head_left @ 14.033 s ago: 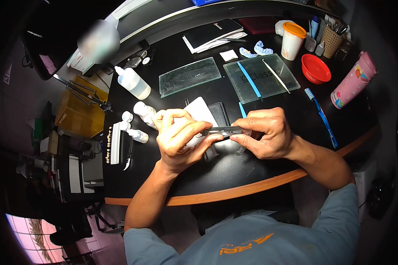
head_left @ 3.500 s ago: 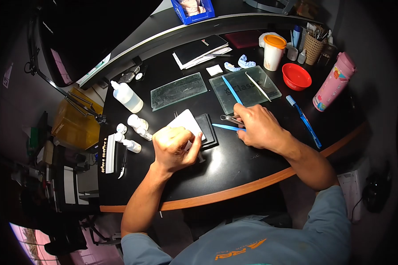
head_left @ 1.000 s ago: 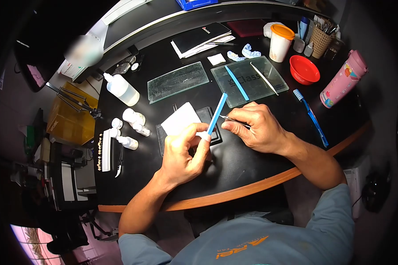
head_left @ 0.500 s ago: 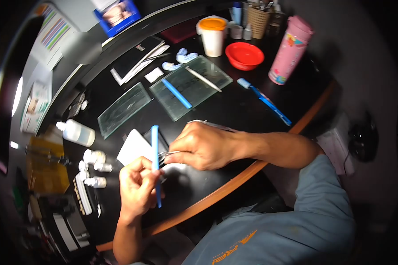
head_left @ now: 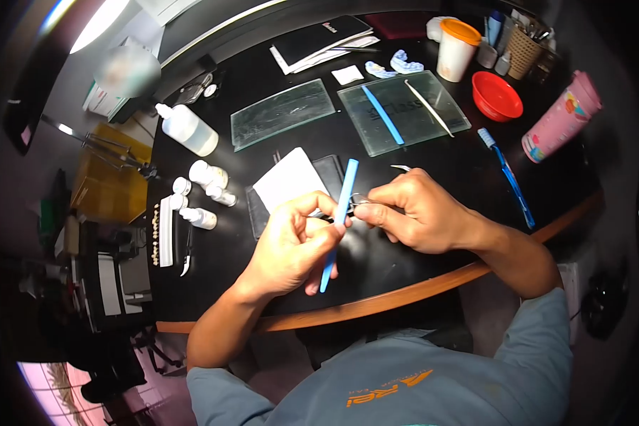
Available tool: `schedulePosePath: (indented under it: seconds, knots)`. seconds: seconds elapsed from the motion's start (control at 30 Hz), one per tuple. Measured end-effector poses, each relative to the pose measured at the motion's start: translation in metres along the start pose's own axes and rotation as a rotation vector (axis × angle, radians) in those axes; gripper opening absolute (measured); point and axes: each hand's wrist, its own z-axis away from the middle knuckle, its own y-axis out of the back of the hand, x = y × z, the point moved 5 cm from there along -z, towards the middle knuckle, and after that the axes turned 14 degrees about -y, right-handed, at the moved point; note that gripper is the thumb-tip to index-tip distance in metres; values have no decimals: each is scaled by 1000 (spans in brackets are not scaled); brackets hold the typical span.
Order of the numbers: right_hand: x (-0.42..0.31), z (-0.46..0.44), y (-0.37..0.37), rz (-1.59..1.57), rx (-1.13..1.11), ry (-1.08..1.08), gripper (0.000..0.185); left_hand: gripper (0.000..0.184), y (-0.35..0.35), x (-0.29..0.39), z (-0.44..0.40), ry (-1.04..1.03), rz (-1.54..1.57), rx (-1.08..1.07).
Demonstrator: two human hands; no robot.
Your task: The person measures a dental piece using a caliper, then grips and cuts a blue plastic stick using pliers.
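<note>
My left hand (head_left: 287, 248) pinches a flat blue plastic stick (head_left: 347, 186) between thumb and fingers, holding it nearly upright above the front of the table. Close on its right, my right hand (head_left: 422, 213) is closed on a small metal tool, whose curved, shiny end (head_left: 360, 199) is beside the stick. Whether metal and stick touch I cannot tell. A pale pointed tip (head_left: 401, 168) shows behind the right hand. Beyond the left hand, a white paper pad (head_left: 288, 179) lies on a dark case (head_left: 259, 213).
Farther back lie two glass slabs (head_left: 280, 117), another blue stick (head_left: 383, 116) and a white carving tool (head_left: 429, 108). To the right are a red bowl (head_left: 497, 98), a toothbrush (head_left: 508, 177) and a pink bottle (head_left: 561, 117). Small white bottles (head_left: 199, 217) and a squeeze bottle (head_left: 190, 130) stand left.
The head view has swung, so the table's things appear farther right. My right hand has turned, showing its thumb and fingertips more plainly. The left hand keeps hold of the blue stick.
</note>
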Motion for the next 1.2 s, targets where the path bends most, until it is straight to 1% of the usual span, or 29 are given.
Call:
schedulePosePath:
  seconds: [0.1, 0.2, 0.3, 0.4, 0.5, 0.6, 0.73, 0.77, 0.8, 0.83, 0.87, 0.93, 1.0, 1.03, 1.07, 1.13, 1.2]
  knots:
    - [0, 1, 1, 13, -7, -43, 41, 15, 1, 1, 0, 26, -22, -14]
    - [0, 2, 0, 104, 73, 23, 38, 14, 0, 2, 0, 59, -19, -43]
    - [3, 2, 0, 103, 139, 44, 35, 14, -4, 3, 2, 72, -6, -49]
    - [1, 2, 3, 65, 84, -22, 33, 14, -5, 3, 2, 59, 2, -50]
    - [3, 1, 3, 50, 48, -60, 36, 13, -3, 3, 1, 49, -9, -47]
    - [9, 0, 0, -52, -23, -186, 44, 15, -3, 2, 2, 49, 6, -35]
    - [15, 0, -3, -360, -173, -335, 51, 17, -1, -6, 0, -15, 76, -16]
    - [16, 0, -3, -414, -223, -363, 51, 20, -3, -2, 1, 8, 85, 16]
    - [17, 0, -3, -467, -272, -389, 52, 22, -1, 1, 2, 17, 105, 0]
    - [16, 0, -3, -465, -277, -355, 52, 23, 0, 0, 1, -7, 129, 20]
    - [17, 0, -3, -479, -277, -368, 52, 24, 1, 0, 1, -30, 152, 42]
    - [17, -1, -3, -504, -280, -388, 52, 31, 2, 4, -1, -71, 182, 57]
    - [20, -2, -5, -472, -259, -393, 52, 36, 2, 7, -1, -144, 211, 87]
    - [21, -1, -6, -455, -250, -396, 53, 42, 5, 6, -1, -160, 262, 82]
    - [20, -1, -7, -457, -256, -405, 52, 39, 7, 3, -1, -181, 326, 50]
    - [18, 0, -10, -462, -267, -421, 52, 36, 10, -2, -2, -346, 372, -24]
    - [19, 0, -13, -496, -247, -412, 51, 32, 11, 2, -2, -372, 311, 12]
